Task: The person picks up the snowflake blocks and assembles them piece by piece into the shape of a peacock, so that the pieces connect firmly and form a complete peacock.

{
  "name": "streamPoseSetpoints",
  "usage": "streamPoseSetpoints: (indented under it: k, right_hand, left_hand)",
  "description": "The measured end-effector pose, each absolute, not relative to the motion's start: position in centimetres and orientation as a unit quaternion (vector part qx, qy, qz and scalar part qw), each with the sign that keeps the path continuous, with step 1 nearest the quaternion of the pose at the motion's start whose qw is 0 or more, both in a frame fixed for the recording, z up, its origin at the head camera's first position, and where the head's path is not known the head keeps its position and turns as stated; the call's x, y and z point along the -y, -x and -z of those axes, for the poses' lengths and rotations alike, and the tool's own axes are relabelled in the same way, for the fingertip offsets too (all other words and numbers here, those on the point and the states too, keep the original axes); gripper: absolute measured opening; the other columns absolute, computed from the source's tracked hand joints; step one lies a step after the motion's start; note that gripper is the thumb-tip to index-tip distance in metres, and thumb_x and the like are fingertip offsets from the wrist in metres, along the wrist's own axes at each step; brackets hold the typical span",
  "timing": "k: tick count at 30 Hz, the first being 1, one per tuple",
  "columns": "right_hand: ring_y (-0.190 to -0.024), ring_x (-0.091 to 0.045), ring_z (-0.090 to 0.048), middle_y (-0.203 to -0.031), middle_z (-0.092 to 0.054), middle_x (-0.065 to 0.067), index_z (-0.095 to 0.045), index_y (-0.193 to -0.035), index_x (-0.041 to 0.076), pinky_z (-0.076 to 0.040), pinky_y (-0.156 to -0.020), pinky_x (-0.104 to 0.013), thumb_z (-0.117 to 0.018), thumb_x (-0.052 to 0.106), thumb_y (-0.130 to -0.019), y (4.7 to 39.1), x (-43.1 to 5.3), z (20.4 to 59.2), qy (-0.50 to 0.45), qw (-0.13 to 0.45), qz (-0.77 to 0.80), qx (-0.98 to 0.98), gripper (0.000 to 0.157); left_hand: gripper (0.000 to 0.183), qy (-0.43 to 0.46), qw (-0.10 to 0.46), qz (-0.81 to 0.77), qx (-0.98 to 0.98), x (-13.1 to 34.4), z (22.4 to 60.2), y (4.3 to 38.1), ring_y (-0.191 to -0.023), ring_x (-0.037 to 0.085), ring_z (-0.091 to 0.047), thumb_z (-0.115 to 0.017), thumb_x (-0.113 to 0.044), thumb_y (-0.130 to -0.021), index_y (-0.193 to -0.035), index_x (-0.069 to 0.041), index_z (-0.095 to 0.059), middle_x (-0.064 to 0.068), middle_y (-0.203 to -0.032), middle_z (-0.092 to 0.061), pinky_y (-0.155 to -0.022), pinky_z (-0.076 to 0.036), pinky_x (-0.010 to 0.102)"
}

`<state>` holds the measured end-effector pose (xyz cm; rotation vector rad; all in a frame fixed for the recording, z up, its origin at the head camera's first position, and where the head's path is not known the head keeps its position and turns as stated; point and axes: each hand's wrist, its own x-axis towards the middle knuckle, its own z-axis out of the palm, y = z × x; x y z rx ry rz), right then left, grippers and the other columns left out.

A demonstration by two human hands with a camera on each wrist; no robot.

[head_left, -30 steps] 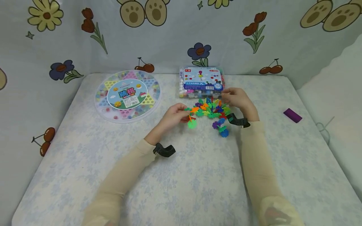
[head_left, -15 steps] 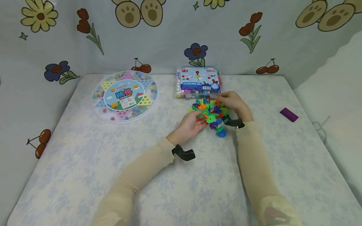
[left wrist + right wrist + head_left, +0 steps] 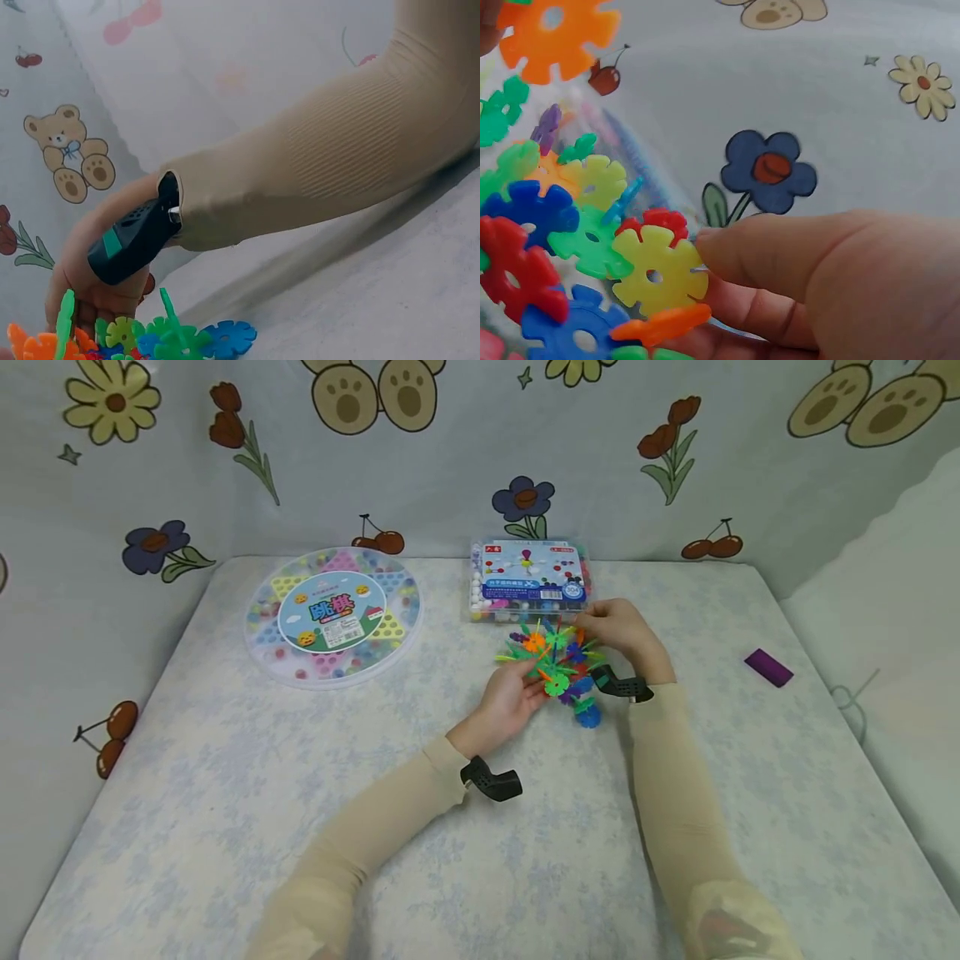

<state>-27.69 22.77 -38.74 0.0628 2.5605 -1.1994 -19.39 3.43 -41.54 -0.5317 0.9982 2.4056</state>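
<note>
A cluster of joined plastic snowflake discs (image 3: 557, 662) in green, orange, blue, red, yellow and purple is between my hands. My left hand (image 3: 504, 706) grips its left side, thumb on top and fingers underneath. At its far right, my right hand (image 3: 622, 631) pinches the edge. In the right wrist view, the right thumb (image 3: 757, 251) presses against a yellow disc (image 3: 660, 274), fingers behind it. A large orange disc (image 3: 559, 37) is beside a sliver of the left hand there. The left wrist view shows my right hand (image 3: 94, 285) behind several discs (image 3: 172, 337).
Behind the cluster is a clear plastic box (image 3: 528, 578) of small coloured parts. A round Chinese checkers set (image 3: 405, 652) lies at the back left. A dark purple piece (image 3: 768, 667) lies on the patterned table (image 3: 480, 877) at the right.
My left hand has moved right and slightly nearer, turning palm up, and its end of the cluster has been brought in towards the rest. My right hand stays at the cluster's far right.
</note>
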Motion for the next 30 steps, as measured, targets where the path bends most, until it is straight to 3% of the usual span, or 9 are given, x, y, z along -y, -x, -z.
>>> streamPoseSetpoints:
  k: [6, 10, 12, 14, 22, 26, 30]
  right_hand:
    - [-0.086, -0.017, -0.065, -0.099, -0.068, -0.002, -0.065, -0.105, 0.0, -0.056, -0.095, -0.045, -0.06, 0.037, -0.102, 26.9, -22.2, 36.8, 0.006, 0.121, 0.447, -0.886, 0.037]
    - [-0.081, -0.013, -0.065, -0.087, -0.068, 0.006, -0.066, -0.108, 0.001, -0.057, -0.088, -0.033, -0.061, 0.033, -0.102, 26.2, -21.4, 35.4, 0.029, 0.083, 0.478, -0.874, 0.033]
    - [-0.079, -0.011, -0.066, -0.084, -0.068, 0.009, -0.067, -0.11, 0.0, -0.057, -0.083, -0.026, -0.061, 0.031, -0.102, 25.7, -21.0, 34.6, 0.041, 0.064, 0.497, -0.864, 0.032]
    - [-0.079, -0.01, -0.067, -0.085, -0.069, 0.011, -0.067, -0.113, -0.002, -0.057, -0.08, -0.019, -0.059, 0.027, -0.103, 25.2, -20.7, 33.9, 0.056, 0.052, 0.516, -0.853, 0.031]
    - [-0.078, -0.009, -0.071, -0.096, -0.073, 0.006, -0.071, -0.11, 0.0, -0.06, -0.077, -0.02, -0.059, 0.015, -0.103, 23.5, -19.5, 32.1, 0.12, 0.044, 0.586, -0.8, 0.02]
    - [-0.079, -0.011, -0.071, -0.095, -0.072, 0.0, -0.074, -0.102, 0.006, -0.06, -0.076, -0.021, -0.058, 0.013, -0.104, 23.0, -19.0, 31.9, 0.162, 0.05, 0.641, -0.749, 0.017]
    - [-0.08, -0.011, -0.069, -0.092, -0.069, -0.002, -0.073, -0.094, 0.01, -0.061, -0.076, -0.023, -0.051, 0.009, -0.106, 22.7, -18.2, 31.9, 0.191, 0.063, 0.71, -0.674, 0.025]
  left_hand:
    - [0.042, 0.168, 0.193, -0.888, -0.382, -2.9, 41.3, 19.4, -0.114, 0.027, -0.056, -0.043, -0.013, -0.109, -0.15, -0.004, -0.036, 0.01, -0.121, -0.053, -0.11, -0.047, 0.041]
    - [0.009, 0.143, 0.167, -0.898, -0.38, -2.3, 40.9, 19.7, -0.088, 0.018, -0.054, -0.044, -0.012, -0.109, -0.114, -0.008, -0.051, 0.005, -0.106, -0.054, -0.082, -0.05, 0.029]
    - [0.012, 0.126, 0.159, -0.904, -0.378, -1.9, 40.4, 19.6, -0.08, 0.016, -0.05, -0.043, -0.011, -0.109, -0.098, -0.012, -0.048, 0.002, -0.1, -0.052, -0.072, -0.047, 0.025]
    - [0.017, 0.107, 0.15, -0.906, -0.381, -1.3, 39.8, 19.5, -0.076, 0.015, -0.047, -0.043, -0.012, -0.109, -0.093, -0.014, -0.046, 0.0, -0.095, -0.049, -0.067, -0.044, 0.023]
    - [0.016, 0.049, 0.13, -0.892, -0.43, 0.9, 37.6, 19.4, -0.07, 0.014, -0.037, -0.042, -0.011, -0.109, -0.094, -0.015, -0.045, -0.003, -0.092, -0.045, -0.062, -0.035, 0.021]
    - [0.017, 0.018, 0.14, -0.906, -0.4, 1.5, 37.5, 19.6, -0.081, 0.013, -0.048, -0.038, -0.011, -0.11, -0.097, -0.015, -0.046, -0.004, -0.103, -0.053, -0.067, -0.044, 0.017]
    - [0.018, -0.011, 0.159, -0.917, -0.365, 1.9, 37.5, 19.5, -0.101, 0.009, -0.06, -0.033, -0.013, -0.11, -0.109, -0.017, -0.051, -0.005, -0.115, -0.057, -0.081, -0.056, 0.017]
